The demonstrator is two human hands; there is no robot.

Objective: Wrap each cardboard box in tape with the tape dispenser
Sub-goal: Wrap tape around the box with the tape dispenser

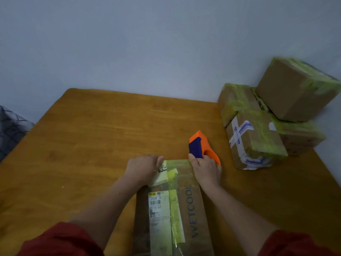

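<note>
Mid-wrap on the long, flat cardboard box [191, 209]. Lies on the worktop [92, 135] right in front of the body, its near end cut off by the lower edge of the view. Long axis running from the body straight away toward the wall, with the printed face and the shipping label [158, 209] turned up. Already banded lengthwise with yellowish tape, plus a clear strip [181, 168] stretched crosswise over the far short end, from beside the left hand [142, 169] to the tape dispenser [198, 145].

Gripped in the right hand [204, 169], fingers curled round the orange handle, just off the far right corner of the box, blue-and-orange nose pointing up and away. Left hand resting on the far left corner, seemingly pinning the box and the start of the strip. Too blurred to tell whether the fingers hook over the edge or lie flat.

Judged to be the step of drawing a band across the far end. Next move probably calls for carrying the dispenser down over the right edge with the strip kept taut, steadying or tipping the box to pass beneath, then tearing off on the blade.

Further out, a pile of wrapped boxes [258, 137] at the far right of the worktop, near the dispenser but not touching it. Red sleeves [60, 241] at both forearms. Dark checked cloth [11, 126] past the left edge.
</note>
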